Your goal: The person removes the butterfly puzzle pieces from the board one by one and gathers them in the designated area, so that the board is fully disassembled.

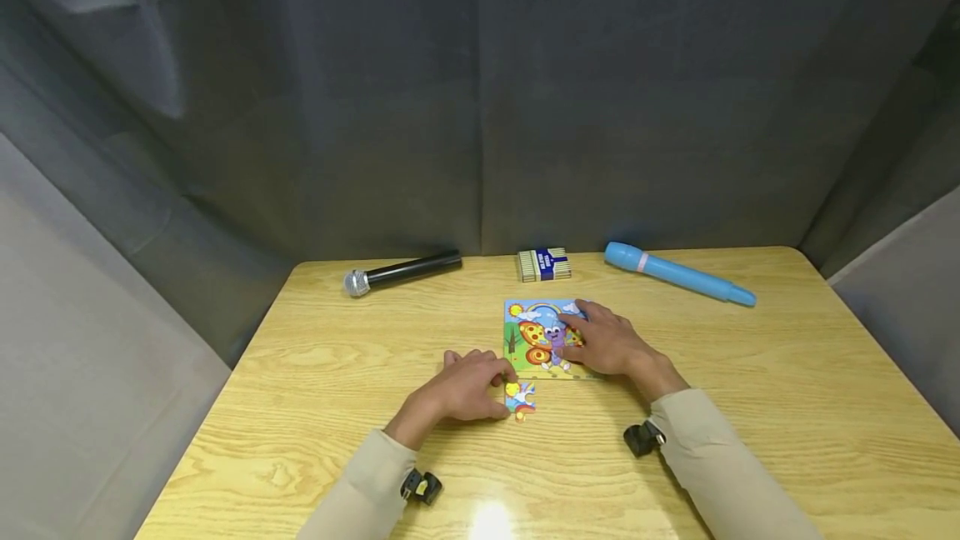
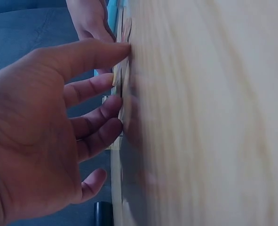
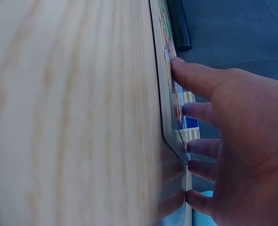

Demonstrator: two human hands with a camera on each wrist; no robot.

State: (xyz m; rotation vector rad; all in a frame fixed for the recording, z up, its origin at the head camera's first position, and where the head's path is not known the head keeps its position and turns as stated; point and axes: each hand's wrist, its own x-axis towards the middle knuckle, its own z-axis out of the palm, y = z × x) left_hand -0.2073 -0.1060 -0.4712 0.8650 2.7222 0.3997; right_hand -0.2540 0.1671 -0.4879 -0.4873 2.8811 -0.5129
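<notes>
A flat jigsaw puzzle [image 1: 536, 340] with a cartoon butterfly, sun and rainbow lies on the wooden table. My right hand [image 1: 606, 340] rests over its right side, fingers spread; thumb and fingertips touch the picture and part of it is hidden under the hand. In the right wrist view, the fingertips [image 3: 189, 109] meet the top of the thin board. Just below the puzzle's near edge is a loose jigsaw piece [image 1: 522, 397] with a sun and a rounded tab. My left hand [image 1: 468, 387] pinches this piece at its left side between thumb and index finger.
Along the back of the table [image 1: 315, 382] lie a black microphone [image 1: 412, 270] with a silver head, a striped box with a blue band [image 1: 545, 264], and a blue microphone-shaped stick [image 1: 678, 273]. A dark curtain [image 1: 480, 107] hangs behind the table.
</notes>
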